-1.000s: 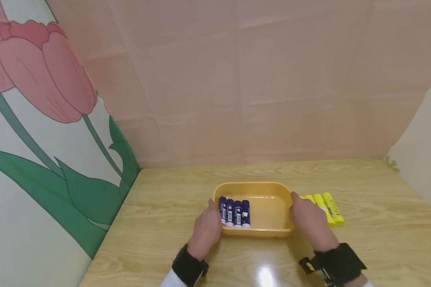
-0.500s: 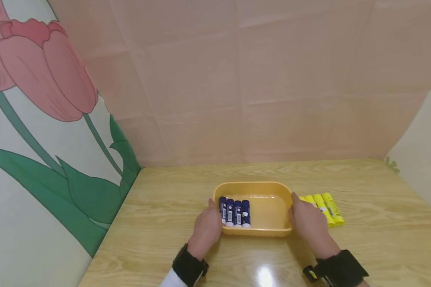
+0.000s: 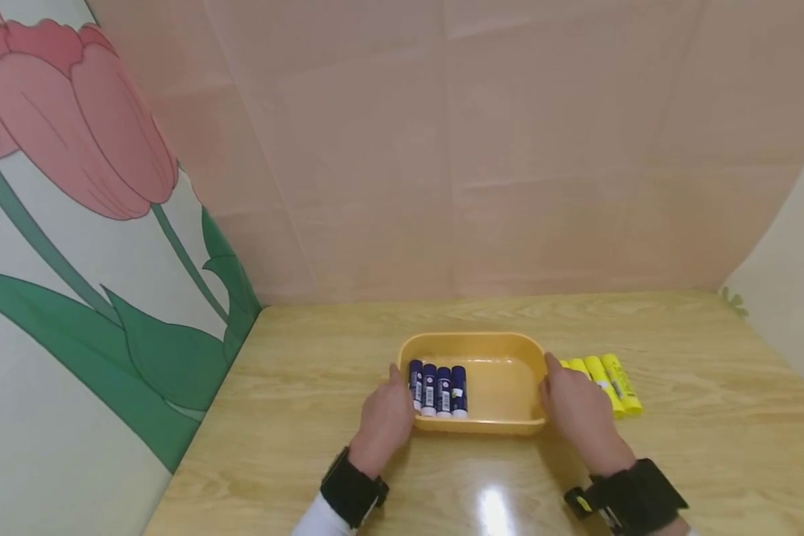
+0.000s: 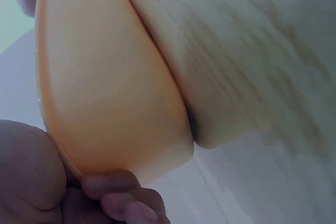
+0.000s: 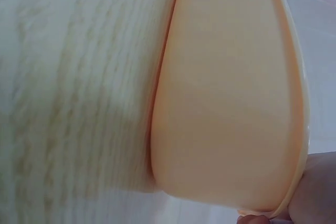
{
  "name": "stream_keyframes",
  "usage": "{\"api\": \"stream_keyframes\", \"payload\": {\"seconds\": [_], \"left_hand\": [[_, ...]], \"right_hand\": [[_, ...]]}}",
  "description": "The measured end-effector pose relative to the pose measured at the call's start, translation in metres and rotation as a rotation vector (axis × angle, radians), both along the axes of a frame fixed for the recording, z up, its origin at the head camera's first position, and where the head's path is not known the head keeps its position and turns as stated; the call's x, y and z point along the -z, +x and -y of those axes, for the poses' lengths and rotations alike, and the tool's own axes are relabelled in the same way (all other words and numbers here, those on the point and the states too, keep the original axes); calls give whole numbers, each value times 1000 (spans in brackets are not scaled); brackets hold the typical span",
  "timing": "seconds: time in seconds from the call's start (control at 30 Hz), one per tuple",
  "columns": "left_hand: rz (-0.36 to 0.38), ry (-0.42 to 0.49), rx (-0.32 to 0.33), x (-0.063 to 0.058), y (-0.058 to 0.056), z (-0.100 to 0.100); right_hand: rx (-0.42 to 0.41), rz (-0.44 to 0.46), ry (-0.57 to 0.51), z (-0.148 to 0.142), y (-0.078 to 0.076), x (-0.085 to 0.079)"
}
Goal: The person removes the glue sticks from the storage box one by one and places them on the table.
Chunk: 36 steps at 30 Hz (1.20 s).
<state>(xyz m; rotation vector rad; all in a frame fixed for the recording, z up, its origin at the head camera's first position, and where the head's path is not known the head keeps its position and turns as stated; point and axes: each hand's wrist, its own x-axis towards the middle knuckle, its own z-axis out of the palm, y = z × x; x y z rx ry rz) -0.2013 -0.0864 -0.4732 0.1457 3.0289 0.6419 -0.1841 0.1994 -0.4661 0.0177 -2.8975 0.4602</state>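
Note:
A yellow-orange plastic bin (image 3: pixel 502 426) sits on the wooden table, its long side facing me. Inside, at its left end, several dark blue glue sticks (image 3: pixel 444 391) with white ends lie side by side. My left hand (image 3: pixel 385 417) grips the bin's left end; in the left wrist view its fingers (image 4: pixel 118 184) curl against the outer wall below the rim. On the opposite end my right hand (image 3: pixel 579 406) holds the rim, its thumb over the edge and a fingertip (image 5: pixel 253 219) showing beneath. The palm sides of both hands are hidden in the head view.
Several yellow glue sticks (image 3: pixel 613 383) lie in a row on the table (image 3: pixel 295 417) right of the bin, partly behind my right hand. A pinkish sheet (image 3: pixel 442 149) covers the back, and a tulip-patterned panel (image 3: pixel 94 246) stands at the left.
The head view has tipped slightly, so everything on the table appears a little higher. Both hands keep their hold on the bin, and the glue sticks stay in place.

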Motion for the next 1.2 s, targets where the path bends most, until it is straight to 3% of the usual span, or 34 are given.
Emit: {"api": "stream_keyframes", "payload": {"seconds": [0.17,0.33,0.43,0.5,0.67,0.9,1.2], "left_hand": [[-57,-6,27,-14,-4,11],[-133,92,-13,-29,-4,18],[-184,127,14,-39,-1,12],[-188,135,49,-46,1,3],[-111,122,133,-57,3,-25],[-117,0,229,-53,-3,-50],[-4,22,246,-32,-13,-63]], "right_hand": [[10,12,-25,0,0,-1],[27,65,-31,2,-1,-2],[37,73,-37,4,0,-1],[38,68,-43,4,0,-1],[48,68,-53,4,0,-1],[59,73,-63,5,-1,0],[66,43,-63,7,-2,4]]}}
